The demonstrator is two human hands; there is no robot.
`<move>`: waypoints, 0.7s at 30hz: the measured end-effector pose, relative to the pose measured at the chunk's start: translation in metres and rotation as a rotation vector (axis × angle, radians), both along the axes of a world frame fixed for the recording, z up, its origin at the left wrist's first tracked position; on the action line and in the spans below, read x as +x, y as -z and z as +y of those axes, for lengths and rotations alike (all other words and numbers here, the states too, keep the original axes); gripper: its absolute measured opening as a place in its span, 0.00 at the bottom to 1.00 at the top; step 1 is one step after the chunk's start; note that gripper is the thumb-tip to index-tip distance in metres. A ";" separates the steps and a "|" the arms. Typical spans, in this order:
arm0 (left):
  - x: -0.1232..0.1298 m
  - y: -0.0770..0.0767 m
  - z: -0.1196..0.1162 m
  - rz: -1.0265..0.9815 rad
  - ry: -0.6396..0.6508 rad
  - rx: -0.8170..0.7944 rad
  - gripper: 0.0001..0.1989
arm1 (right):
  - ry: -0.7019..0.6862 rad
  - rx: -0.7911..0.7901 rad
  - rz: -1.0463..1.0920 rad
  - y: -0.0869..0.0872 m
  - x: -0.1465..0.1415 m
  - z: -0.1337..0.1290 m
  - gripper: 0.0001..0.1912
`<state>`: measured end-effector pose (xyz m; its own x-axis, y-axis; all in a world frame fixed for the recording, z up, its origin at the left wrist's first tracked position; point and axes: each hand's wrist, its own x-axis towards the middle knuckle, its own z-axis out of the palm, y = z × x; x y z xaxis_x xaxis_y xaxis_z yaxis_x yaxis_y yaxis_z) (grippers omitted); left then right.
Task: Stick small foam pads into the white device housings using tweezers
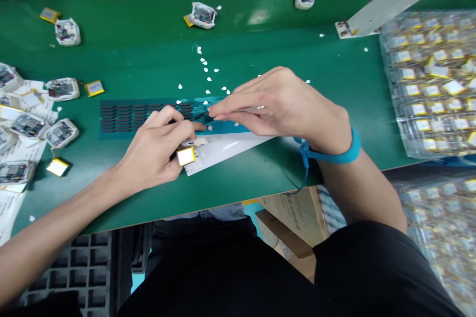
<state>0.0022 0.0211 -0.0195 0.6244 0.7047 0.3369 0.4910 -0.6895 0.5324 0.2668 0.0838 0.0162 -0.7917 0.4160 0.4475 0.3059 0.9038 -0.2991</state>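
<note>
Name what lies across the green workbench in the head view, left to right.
White-cased circuit module, yellow pouch battery, left bare hand, right bare hand, blue wrist strap, clear plastic bags of yellow-labelled batteries

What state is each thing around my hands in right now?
Left hand, holding a yellow-edged pouch battery
Right hand, fingertips on a teal sheet of black pads
White sheet, lying flat
Blue wrist strap, fastened on
Bagged batteries, piled in clear plastic

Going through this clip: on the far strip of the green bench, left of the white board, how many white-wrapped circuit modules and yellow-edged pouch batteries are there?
White-wrapped circuit modules: 3
Yellow-edged pouch batteries: 3
Total: 6
</note>
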 end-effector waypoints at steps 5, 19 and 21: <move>0.004 -0.015 -0.006 -0.391 -0.132 -0.192 0.07 | 0.112 0.049 0.121 -0.015 -0.001 -0.006 0.07; 0.015 -0.031 -0.007 -1.149 -0.586 -0.852 0.14 | -0.060 0.428 0.022 -0.011 -0.021 -0.048 0.09; 0.017 -0.031 -0.009 -1.156 -0.591 -0.864 0.13 | -0.070 0.432 0.006 -0.009 -0.022 -0.048 0.09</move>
<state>0.0187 0.0122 0.0116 -0.1036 0.9740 -0.2014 -0.3697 0.1503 0.9169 0.2445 0.0361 0.0254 -0.8080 0.1351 0.5734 0.2393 0.9647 0.1098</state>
